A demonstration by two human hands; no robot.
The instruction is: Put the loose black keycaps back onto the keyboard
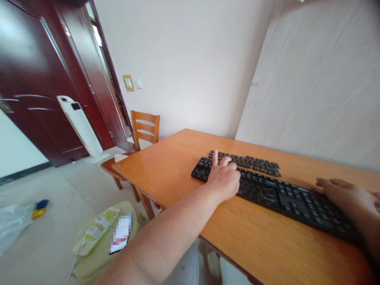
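The left hand (225, 178) is over the left part of a long black plastic keyboard (264, 194), one finger stretched out toward the far side and the others curled down; whether they pinch a key or only touch the surface cannot be told. The right hand (346, 194) is at the far edge of the keyboard's right part, its fingers loosely bent, and whether it grips that edge cannot be told. The keyboard lies slantwise beneath and between both hands on an orange-brown wooden table (160, 166). Its left and middle sections show bare key sockets, while keys sit on the section near the right hand. Just beyond the left hand, small black loose keycaps (258, 163) lie in rows along the keyboard's far side. Well apart from the left hand, past the table's left end, is an orange-brown wooden chair with a slatted back (147, 127). Lower and left of the left forearm, a yellow-green rounded seat (99, 271) bears a white-and-green power strip (96, 233) and a partly pixelated flat item (121, 233).
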